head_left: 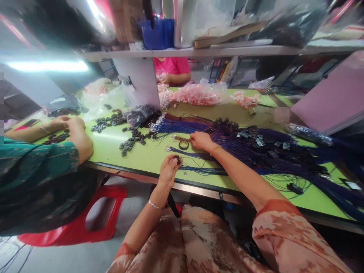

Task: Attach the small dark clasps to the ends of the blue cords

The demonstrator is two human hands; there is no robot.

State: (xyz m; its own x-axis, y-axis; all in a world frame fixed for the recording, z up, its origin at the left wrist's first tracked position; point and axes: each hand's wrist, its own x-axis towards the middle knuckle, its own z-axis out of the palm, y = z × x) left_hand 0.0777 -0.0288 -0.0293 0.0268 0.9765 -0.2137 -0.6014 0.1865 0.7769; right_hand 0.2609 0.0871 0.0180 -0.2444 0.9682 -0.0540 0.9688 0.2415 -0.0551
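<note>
My left hand [168, 169] is closed in a pinch around a small black connector housing [178, 159], just above the table's front edge. Farther in, my right hand [202, 141] reaches over the wires, its fingers pressed together on a thin bundle of brown wires [180, 138] with pale metal ends pointing left. A black ring [183, 145], like a roll of tape, lies just in front of those wires. Between my two hands runs a short row of dark blue wires [189, 152] with silvery tips. Beneath my right forearm, more blue wires [199, 170] stretch to the right.
Loose black connectors [132, 141] lie left of my hands. A large heap of blue wires [256, 151] covers the right side. A co-worker's hands [76, 131] work at far left, beside a red stool [99, 216]. A shelf [227, 51] spans overhead; another person [173, 70] sits opposite.
</note>
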